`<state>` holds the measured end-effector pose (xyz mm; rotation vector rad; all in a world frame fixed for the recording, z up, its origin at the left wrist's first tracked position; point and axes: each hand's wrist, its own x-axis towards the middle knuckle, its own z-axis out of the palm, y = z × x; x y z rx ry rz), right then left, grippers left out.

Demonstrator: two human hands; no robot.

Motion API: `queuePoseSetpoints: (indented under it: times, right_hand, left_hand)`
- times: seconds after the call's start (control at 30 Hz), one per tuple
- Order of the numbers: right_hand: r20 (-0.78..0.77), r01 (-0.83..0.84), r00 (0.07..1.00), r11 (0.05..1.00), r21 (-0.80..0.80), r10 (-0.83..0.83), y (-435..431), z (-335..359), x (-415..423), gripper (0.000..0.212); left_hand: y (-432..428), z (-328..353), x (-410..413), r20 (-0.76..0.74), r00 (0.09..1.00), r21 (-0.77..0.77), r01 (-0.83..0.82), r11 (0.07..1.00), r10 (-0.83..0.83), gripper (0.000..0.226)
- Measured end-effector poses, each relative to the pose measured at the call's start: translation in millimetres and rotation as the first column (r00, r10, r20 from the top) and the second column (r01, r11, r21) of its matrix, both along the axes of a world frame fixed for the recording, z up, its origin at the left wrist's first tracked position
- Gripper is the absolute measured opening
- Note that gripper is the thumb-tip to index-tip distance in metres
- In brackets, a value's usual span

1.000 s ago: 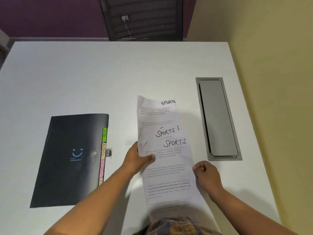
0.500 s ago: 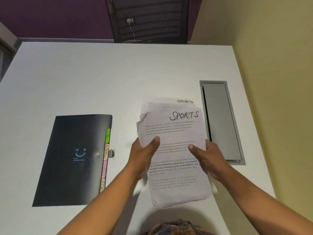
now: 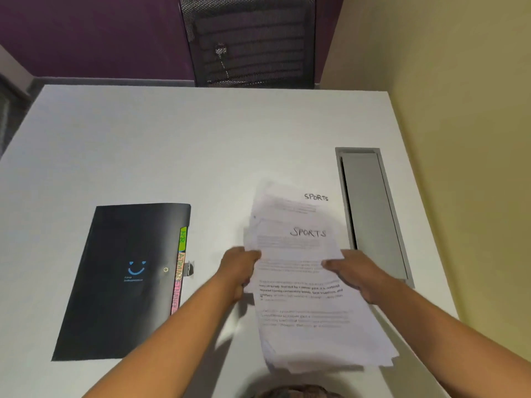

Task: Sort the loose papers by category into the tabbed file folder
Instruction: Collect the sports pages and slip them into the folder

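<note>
A stack of white printed papers (image 3: 304, 300), handwritten "SPORTS" on the upper sheets, is held just above the white table (image 3: 178, 156). My left hand (image 3: 240, 271) grips the stack's left edge with its thumb on top. My right hand (image 3: 355, 272) grips the right edge the same way. The sheets are fanned slightly out of line. To the left lies a closed black file folder (image 3: 120, 282) with a blue smile logo. Coloured tabs (image 3: 180, 265) stick out along its right edge: green, orange and pink.
A grey cable hatch (image 3: 373, 214) is set into the table on the right, close to my right hand. A dark mesh chair (image 3: 250, 41) stands beyond the far edge. A yellow wall runs along the right side.
One second ago the sheets hung long and loose, my left hand pinching them. Both hands have since gathered them into a stack and carried it slightly forward and right.
</note>
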<state>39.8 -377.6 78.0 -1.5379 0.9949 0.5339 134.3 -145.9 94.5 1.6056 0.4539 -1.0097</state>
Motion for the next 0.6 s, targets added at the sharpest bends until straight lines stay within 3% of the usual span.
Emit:
queuePoseSetpoints:
  times: [0.1,0.2,0.33,0.47,0.6]
  right_hand:
    - [-0.026,-0.006,1.000,0.996,-0.088,0.004,8.4,-21.5,-20.1,0.029]
    - [0.148,0.118,0.982,0.993,-0.023,-0.113,16.8,-14.9,-27.9,0.021]
    - [0.424,0.177,0.891,0.984,0.007,-0.163,25.8,31.7,-18.5,0.014]
    - [0.664,0.242,0.741,0.962,-0.123,-0.101,23.6,88.6,1.6,0.018]
    - [0.752,0.290,0.651,0.949,-0.121,-0.103,18.3,107.1,19.7,0.022]
  left_hand:
    - [8.2,-18.1,-18.3,-0.091,0.995,0.047,0.038,0.998,-0.034,0.009]
    - [16.0,-19.5,-29.0,-0.069,0.996,-0.054,0.044,0.998,-0.048,0.018]
    - [10.5,10.4,-19.0,0.194,0.981,-0.215,0.034,0.976,0.009,0.024]
    - [-2.3,56.6,1.0,0.555,0.825,-0.261,0.046,0.964,0.111,0.013]
    - [-10.8,79.3,15.4,0.680,0.710,-0.306,0.047,0.951,0.183,0.024]
